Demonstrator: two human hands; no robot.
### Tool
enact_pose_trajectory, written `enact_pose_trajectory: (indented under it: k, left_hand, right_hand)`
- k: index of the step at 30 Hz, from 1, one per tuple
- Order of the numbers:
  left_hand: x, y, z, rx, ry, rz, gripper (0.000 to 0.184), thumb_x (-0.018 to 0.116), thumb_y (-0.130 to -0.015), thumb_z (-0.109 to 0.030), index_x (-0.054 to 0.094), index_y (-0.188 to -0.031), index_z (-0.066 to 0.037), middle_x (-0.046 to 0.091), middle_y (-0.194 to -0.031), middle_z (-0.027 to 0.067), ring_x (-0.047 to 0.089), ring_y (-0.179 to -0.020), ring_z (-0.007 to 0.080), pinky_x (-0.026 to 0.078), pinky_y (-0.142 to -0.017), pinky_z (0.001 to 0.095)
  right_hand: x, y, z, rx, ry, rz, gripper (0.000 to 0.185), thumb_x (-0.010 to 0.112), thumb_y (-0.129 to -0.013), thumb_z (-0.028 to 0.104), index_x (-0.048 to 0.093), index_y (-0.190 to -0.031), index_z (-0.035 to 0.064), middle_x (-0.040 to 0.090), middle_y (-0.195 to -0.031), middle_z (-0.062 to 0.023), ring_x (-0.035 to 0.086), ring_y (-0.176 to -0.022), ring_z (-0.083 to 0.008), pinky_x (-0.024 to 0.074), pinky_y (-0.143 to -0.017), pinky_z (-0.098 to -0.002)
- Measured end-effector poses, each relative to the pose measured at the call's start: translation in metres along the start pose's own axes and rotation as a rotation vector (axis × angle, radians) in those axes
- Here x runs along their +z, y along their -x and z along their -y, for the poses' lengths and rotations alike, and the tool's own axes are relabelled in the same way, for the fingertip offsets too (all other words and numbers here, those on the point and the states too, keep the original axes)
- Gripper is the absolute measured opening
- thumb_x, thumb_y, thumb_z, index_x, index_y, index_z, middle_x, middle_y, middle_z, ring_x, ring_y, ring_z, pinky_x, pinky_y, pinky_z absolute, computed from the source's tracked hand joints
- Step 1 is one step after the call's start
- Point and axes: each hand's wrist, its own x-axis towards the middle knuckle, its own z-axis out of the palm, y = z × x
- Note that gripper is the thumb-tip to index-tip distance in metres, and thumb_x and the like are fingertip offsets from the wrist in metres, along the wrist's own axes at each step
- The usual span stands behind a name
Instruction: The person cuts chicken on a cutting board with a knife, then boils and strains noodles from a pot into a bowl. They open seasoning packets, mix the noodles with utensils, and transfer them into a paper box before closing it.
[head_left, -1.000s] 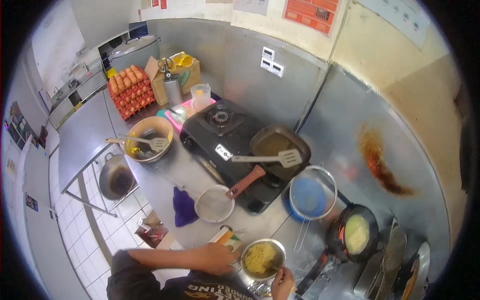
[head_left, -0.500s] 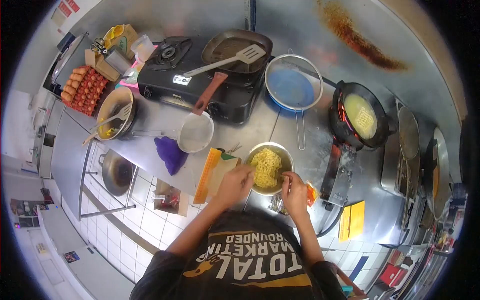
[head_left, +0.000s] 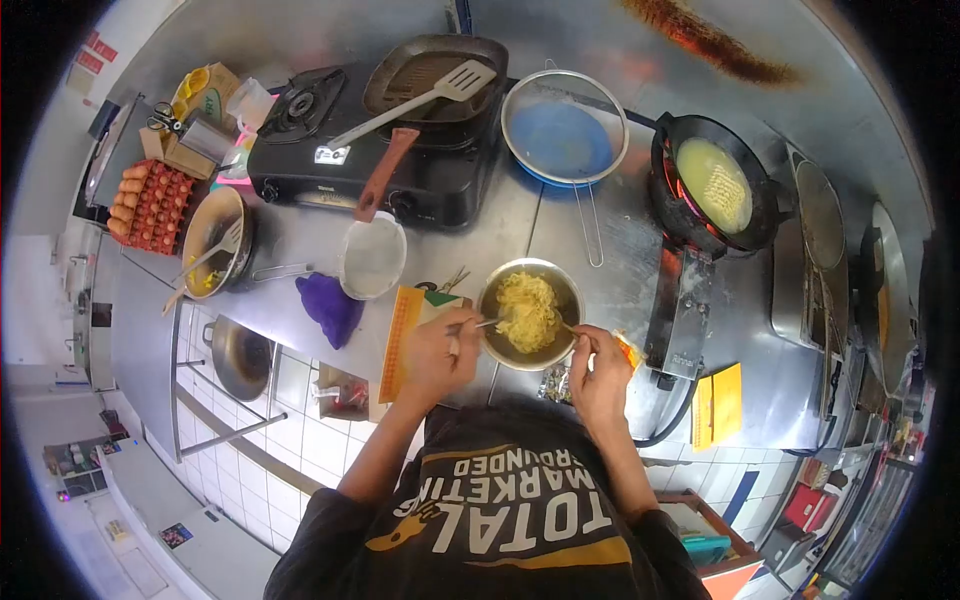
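Note:
A steel bowl (head_left: 531, 358) of yellow noodles (head_left: 527, 312) stands on the counter in front of me. My left hand (head_left: 445, 352) is closed at the bowl's left rim, pinching a thin metal utensil (head_left: 487, 323) that reaches into the noodles. From the right side, my right hand (head_left: 599, 378) grips a second slim utensil (head_left: 567, 327), also dipping into the noodles. The working ends of both are buried, so I cannot tell whether they are forks or spoons. Behind my left hand lies an orange-edged carton (head_left: 400, 340), with scissors (head_left: 455, 280) beyond it.
At the right, a black wok (head_left: 715, 185) on a lit burner holds pale liquid and a noodle block (head_left: 726, 198). A strainer (head_left: 565, 127) rests over a blue bowl. A grill pan (head_left: 430, 80) with a spatula (head_left: 465, 80) sits on the black stove. Eggs (head_left: 150, 205) are far left.
My hands have moved slightly apart, and the utensils now show more clearly. The noodles have shifted and bunched in the bowl. The whole view has tilted a little.

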Motion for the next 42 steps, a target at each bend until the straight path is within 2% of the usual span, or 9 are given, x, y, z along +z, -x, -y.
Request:
enact_pose_trajectory:
  k: [5, 9, 11, 14, 21, 26, 33, 38, 42]
  left_hand:
    - [0.015, -0.007, 0.022, 0.212, -0.210, 0.069, 0.009, 0.057, -0.095, -0.004, 0.061, -0.102, 0.000, 0.067, -0.075, 0.0128, 0.070, -0.071, 0.0264, 0.053, -0.061, 0.0338]
    - [0.020, -0.002, 0.015, 0.118, -0.375, 0.068, 0.008, 0.056, -0.095, -0.003, 0.059, -0.101, 0.000, 0.065, -0.072, 0.0139, 0.071, -0.068, 0.0278, 0.054, -0.061, 0.0343]
    - [0.033, 0.003, 0.031, -0.225, 0.082, 0.054, 0.006, 0.055, -0.094, -0.002, 0.057, -0.099, 0.000, 0.062, -0.069, 0.0173, 0.068, -0.060, 0.0303, 0.052, -0.056, 0.0368]
    - [0.029, -0.002, 0.016, -0.268, 0.189, -0.047, 0.006, 0.052, -0.096, -0.002, 0.057, -0.098, 0.001, 0.061, -0.065, 0.0151, 0.067, -0.054, 0.0248, 0.051, -0.052, 0.0349]
    - [0.027, -0.004, -0.005, -0.090, -0.151, 0.093, 0.007, 0.053, -0.096, -0.004, 0.058, -0.098, 0.000, 0.060, -0.060, 0.0126, 0.066, -0.054, 0.0238, 0.049, -0.051, 0.0348]
    - [0.017, -0.015, -0.006, 0.047, -0.351, 0.088, 0.009, 0.053, -0.097, -0.006, 0.059, -0.098, 0.001, 0.064, -0.063, 0.0126, 0.067, -0.055, 0.0236, 0.050, -0.053, 0.0349]
    - [0.018, -0.011, -0.008, -0.161, 0.058, 0.032, 0.010, 0.053, -0.097, -0.005, 0.060, -0.098, 0.002, 0.065, -0.064, 0.0118, 0.068, -0.058, 0.0207, 0.053, -0.058, 0.0317]
    - [0.016, -0.006, -0.005, 0.292, -0.244, 0.080, 0.008, 0.056, -0.094, -0.003, 0.061, -0.100, 0.001, 0.067, -0.076, 0.0155, 0.068, -0.059, 0.0247, 0.053, -0.055, 0.0336]
    - [0.016, -0.007, 0.001, 0.271, -0.363, 0.038, 0.009, 0.057, -0.094, -0.003, 0.060, -0.101, 0.001, 0.068, -0.081, 0.0174, 0.067, -0.059, 0.0255, 0.053, -0.054, 0.0346]
  right_hand:
    - [0.008, 0.007, -0.003, 0.100, 0.152, 0.061, 0.013, 0.055, -0.096, 0.005, 0.065, -0.100, -0.0032, 0.069, -0.084, -0.0220, 0.070, -0.073, -0.0357, 0.0544, -0.067, -0.0412]
    - [0.023, 0.008, -0.024, 0.162, -0.001, 0.119, 0.016, 0.053, -0.099, 0.008, 0.064, -0.100, -0.0043, 0.070, -0.083, -0.0205, 0.071, -0.069, -0.0299, 0.0554, -0.064, -0.0372]
    - [0.023, 0.010, -0.024, 0.241, -0.161, 0.097, 0.018, 0.052, -0.100, 0.009, 0.064, -0.101, -0.0044, 0.070, -0.083, -0.0184, 0.072, -0.071, -0.0263, 0.0558, -0.065, -0.0353]
    - [0.008, 0.014, 0.000, 0.383, -0.328, 0.112, 0.021, 0.048, -0.104, 0.011, 0.062, -0.105, -0.0046, 0.071, -0.083, -0.0132, 0.073, -0.078, -0.0190, 0.0570, -0.069, -0.0317]
    - [0.032, 0.012, -0.018, 0.005, 0.055, 0.018, 0.015, 0.054, -0.097, 0.004, 0.062, -0.106, -0.0049, 0.069, -0.093, -0.0221, 0.071, -0.079, -0.0366, 0.0554, -0.071, -0.0417]
    - [0.012, 0.005, -0.012, 0.019, 0.150, 0.001, 0.015, 0.054, -0.097, 0.005, 0.063, -0.105, -0.0046, 0.068, -0.093, -0.0224, 0.070, -0.077, -0.0376, 0.0555, -0.071, -0.0422]
    - [0.004, 0.011, 0.001, 0.068, -0.075, -0.005, 0.016, 0.055, -0.095, 0.002, 0.064, -0.106, -0.0042, 0.070, -0.095, -0.0214, 0.070, -0.083, -0.0377, 0.0555, -0.075, -0.0404]
    - [0.023, 0.009, -0.014, -0.130, -0.105, 0.068, 0.014, 0.060, -0.092, 0.004, 0.065, -0.103, -0.0019, 0.068, -0.093, -0.0223, 0.067, -0.083, -0.0403, 0.0555, -0.075, -0.0450]
    - [0.014, 0.000, -0.006, 0.007, 0.098, 0.184, 0.015, 0.059, -0.091, 0.000, 0.064, -0.104, -0.0056, 0.069, -0.098, -0.0239, 0.068, -0.088, -0.0413, 0.0555, -0.078, -0.0437]
